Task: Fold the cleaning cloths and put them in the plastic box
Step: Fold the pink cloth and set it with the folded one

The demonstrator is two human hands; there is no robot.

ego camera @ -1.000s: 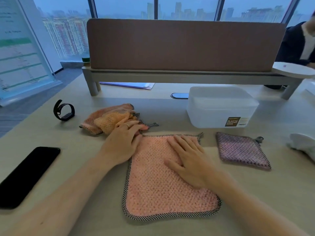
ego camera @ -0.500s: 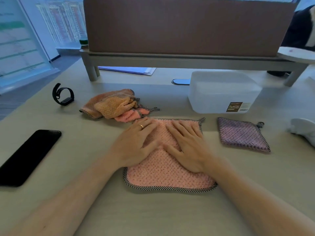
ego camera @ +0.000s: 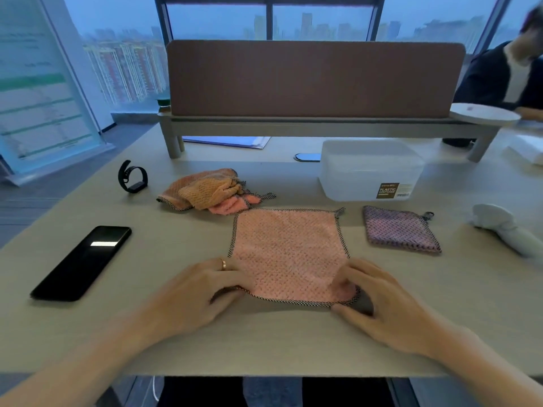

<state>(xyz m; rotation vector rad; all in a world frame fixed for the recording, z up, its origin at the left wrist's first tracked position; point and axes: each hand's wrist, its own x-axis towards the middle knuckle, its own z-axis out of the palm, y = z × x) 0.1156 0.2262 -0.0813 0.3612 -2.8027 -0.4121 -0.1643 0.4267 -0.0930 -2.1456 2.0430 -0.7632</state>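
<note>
Head camera, looking down on a pale, wood-grain table. Laid flat in the middle: a square pink cloth of nubbly waffle terry, edged in black-and-white checked binding, with a small loop at its far right corner. Pinching its near left corner, the left hand, fingers curled, a thin gold ring on one finger. Pinching the near right corner, the right hand, fingers likewise curled around the hem. Near edge raised slightly off the table, with a shadow beneath.

Just to the right and apart from it: a purple cloth of the same weave, folded into a smaller square. Beyond that, a translucent white plastic box, rectangular with rounded corners and a brown label on its front; impossible to tell whether lidded. Beyond the pink square's far left corner, a crumpled heap of orange and pink cloths. Further left, a glossy black phone lying flat and a black wristband standing on edge. At the back, a brown, felt-like divider panel.
</note>
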